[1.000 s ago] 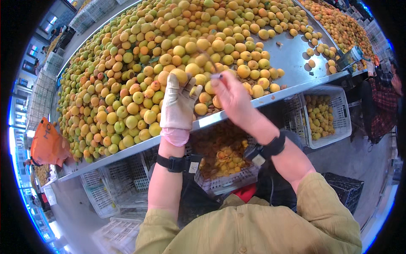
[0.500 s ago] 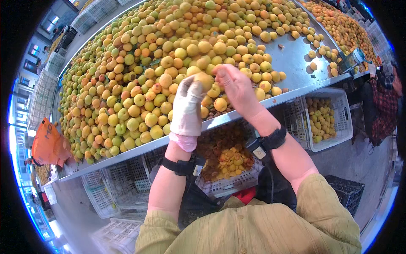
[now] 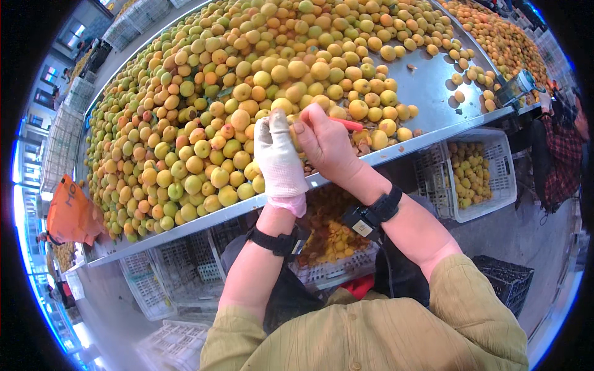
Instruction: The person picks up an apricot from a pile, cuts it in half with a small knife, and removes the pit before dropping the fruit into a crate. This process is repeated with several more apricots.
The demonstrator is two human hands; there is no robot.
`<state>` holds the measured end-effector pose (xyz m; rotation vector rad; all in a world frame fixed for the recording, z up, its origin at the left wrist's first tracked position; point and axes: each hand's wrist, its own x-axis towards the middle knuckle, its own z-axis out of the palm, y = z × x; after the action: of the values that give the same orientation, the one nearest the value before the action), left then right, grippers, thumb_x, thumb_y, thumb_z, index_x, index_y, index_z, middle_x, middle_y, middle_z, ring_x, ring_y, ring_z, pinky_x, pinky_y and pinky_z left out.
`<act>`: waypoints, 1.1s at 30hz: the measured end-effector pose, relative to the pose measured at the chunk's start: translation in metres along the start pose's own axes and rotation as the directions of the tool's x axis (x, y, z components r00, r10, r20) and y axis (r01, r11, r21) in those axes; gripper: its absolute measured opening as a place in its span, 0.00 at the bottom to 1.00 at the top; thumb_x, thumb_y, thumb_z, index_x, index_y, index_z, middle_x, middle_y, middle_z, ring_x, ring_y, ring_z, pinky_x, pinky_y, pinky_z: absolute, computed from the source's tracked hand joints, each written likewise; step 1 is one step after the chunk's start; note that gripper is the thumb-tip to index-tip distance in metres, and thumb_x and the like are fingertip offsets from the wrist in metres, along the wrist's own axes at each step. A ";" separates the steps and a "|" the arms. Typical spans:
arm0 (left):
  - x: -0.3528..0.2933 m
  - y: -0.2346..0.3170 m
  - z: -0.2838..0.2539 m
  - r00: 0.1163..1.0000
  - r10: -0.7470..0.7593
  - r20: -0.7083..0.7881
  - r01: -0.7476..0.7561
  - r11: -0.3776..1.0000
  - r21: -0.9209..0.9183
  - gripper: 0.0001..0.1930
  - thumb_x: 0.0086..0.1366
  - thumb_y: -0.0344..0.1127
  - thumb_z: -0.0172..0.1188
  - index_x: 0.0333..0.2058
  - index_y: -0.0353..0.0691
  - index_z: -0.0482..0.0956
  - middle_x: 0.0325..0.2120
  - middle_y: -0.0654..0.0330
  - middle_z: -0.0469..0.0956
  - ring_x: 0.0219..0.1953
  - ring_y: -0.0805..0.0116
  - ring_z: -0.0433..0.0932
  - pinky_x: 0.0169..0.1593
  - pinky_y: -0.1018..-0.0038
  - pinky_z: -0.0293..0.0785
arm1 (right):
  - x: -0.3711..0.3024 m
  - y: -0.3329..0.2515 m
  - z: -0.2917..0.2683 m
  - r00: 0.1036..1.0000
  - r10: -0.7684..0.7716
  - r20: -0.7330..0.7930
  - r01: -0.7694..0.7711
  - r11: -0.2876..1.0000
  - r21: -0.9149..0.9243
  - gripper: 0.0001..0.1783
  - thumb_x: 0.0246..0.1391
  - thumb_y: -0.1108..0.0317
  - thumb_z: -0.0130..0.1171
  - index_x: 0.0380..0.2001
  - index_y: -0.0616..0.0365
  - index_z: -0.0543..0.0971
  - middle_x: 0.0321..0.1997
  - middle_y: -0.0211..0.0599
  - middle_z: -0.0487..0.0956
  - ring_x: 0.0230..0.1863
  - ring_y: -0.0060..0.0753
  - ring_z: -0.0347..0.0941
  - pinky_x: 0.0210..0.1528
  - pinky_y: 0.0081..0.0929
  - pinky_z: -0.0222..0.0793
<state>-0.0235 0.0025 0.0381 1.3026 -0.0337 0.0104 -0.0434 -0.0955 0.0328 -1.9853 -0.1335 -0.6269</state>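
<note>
My left hand (image 3: 279,151), in a white glove with a pink cuff, is closed round an apricot, mostly hidden by the fingers, above the near edge of the metal table. Pressed close against it on the right is my bare right hand (image 3: 328,142), its fingers curled round a red-handled knife (image 3: 346,124). Only the handle shows, sticking out to the right; the blade is hidden. A large heap of yellow, green and orange apricots (image 3: 198,133) spreads across the table in front of and beside both hands.
Below the table edge (image 3: 192,221), a crate (image 3: 328,270) holds cut apricot pieces. A white crate (image 3: 504,176) of apricots stands at right, empty-looking crates (image 3: 185,266) at left. An orange bag (image 3: 73,213) sits at the left corner. Another person (image 3: 560,148) is at far right.
My hands have drawn together and slightly nearer to me. The right hand has turned, so the red handle now shows. The apricot between the hands is now mostly covered.
</note>
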 end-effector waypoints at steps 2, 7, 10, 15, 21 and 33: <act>0.000 0.001 0.006 0.995 0.024 -0.097 -0.033 0.996 -0.087 0.12 0.71 0.42 0.52 0.36 0.38 0.73 0.30 0.68 0.73 0.33 0.80 0.68 0.37 0.81 0.67 | -0.003 -0.006 0.006 0.998 0.008 -0.055 -0.008 1.000 0.003 0.15 0.64 0.57 0.49 0.32 0.59 0.67 0.22 0.48 0.74 0.26 0.55 0.74 0.27 0.41 0.68; 0.006 0.000 -0.005 0.975 0.221 -0.034 -0.213 0.965 0.155 0.10 0.70 0.36 0.53 0.32 0.37 0.73 0.26 0.68 0.71 0.29 0.80 0.66 0.31 0.81 0.65 | -0.006 -0.005 0.022 0.983 0.171 -0.068 -0.149 0.956 0.254 0.16 0.66 0.59 0.45 0.31 0.61 0.67 0.22 0.49 0.73 0.26 0.51 0.71 0.30 0.36 0.67; 0.014 -0.005 -0.012 0.926 0.373 0.062 -0.366 0.845 0.391 0.09 0.70 0.34 0.53 0.30 0.36 0.73 0.25 0.69 0.70 0.28 0.81 0.64 0.30 0.80 0.64 | -0.006 0.001 0.027 0.951 0.308 0.020 -0.287 0.860 0.422 0.16 0.67 0.60 0.44 0.30 0.62 0.68 0.22 0.45 0.72 0.26 0.40 0.68 0.32 0.32 0.66; 0.014 -0.010 -0.015 0.842 0.504 0.194 -0.523 0.673 0.522 0.09 0.69 0.33 0.54 0.29 0.37 0.72 0.23 0.70 0.67 0.27 0.82 0.62 0.28 0.80 0.62 | -0.008 0.000 0.021 0.824 0.519 0.226 -0.547 0.629 0.552 0.18 0.67 0.57 0.44 0.32 0.63 0.68 0.23 0.38 0.71 0.29 0.24 0.63 0.33 0.30 0.65; 0.007 -0.014 0.001 0.988 -0.114 -0.108 0.077 0.951 -0.299 0.08 0.69 0.35 0.55 0.30 0.40 0.74 0.25 0.70 0.71 0.27 0.81 0.68 0.30 0.82 0.68 | -0.008 -0.005 0.014 0.973 0.228 0.029 -0.230 0.969 0.089 0.18 0.66 0.54 0.45 0.33 0.60 0.69 0.27 0.56 0.76 0.34 0.61 0.73 0.32 0.45 0.66; 0.008 0.006 0.017 0.869 0.424 0.255 -0.495 0.731 0.470 0.12 0.66 0.28 0.57 0.22 0.37 0.68 0.21 0.70 0.65 0.25 0.82 0.60 0.27 0.81 0.59 | -0.008 -0.004 0.003 0.851 0.498 0.170 -0.472 0.581 0.663 0.22 0.68 0.58 0.37 0.33 0.65 0.72 0.26 0.39 0.76 0.29 0.34 0.71 0.35 0.31 0.67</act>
<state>-0.0160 -0.0122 0.0491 1.8164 -0.5045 0.3896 -0.0509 -0.0901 0.0308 -1.1839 0.1880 -0.1854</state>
